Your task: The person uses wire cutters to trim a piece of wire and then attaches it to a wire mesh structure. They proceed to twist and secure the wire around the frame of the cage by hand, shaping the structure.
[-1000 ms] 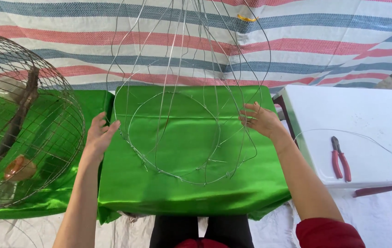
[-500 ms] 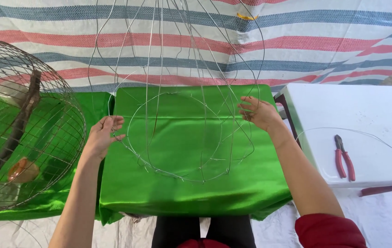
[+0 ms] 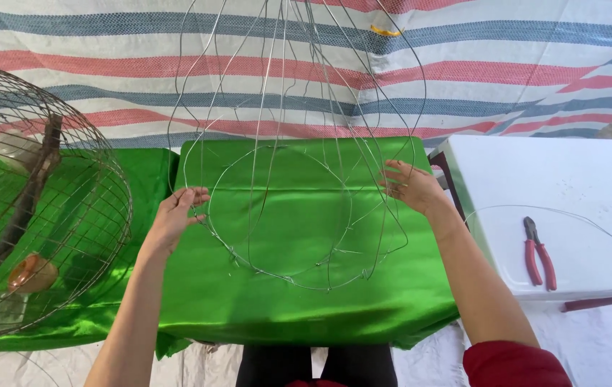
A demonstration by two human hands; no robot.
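Both hands grip a wire frame (image 3: 291, 179): our left hand (image 3: 177, 215) pinches its left rib, our right hand (image 3: 410, 188) its right rib. Frame stands upright, long axis vertical, ring bottom over green cloth (image 3: 284, 301). Leftward, finished wire cage (image 3: 33, 201); rightward, white table (image 3: 571, 179), red pliers (image 3: 539, 252); striped tarp (image 3: 499, 57) behind.

Top of the thin silver wire frame (image 3: 299, 165) and left side of the round mesh wire cage (image 3: 40, 193) cut off by edges.
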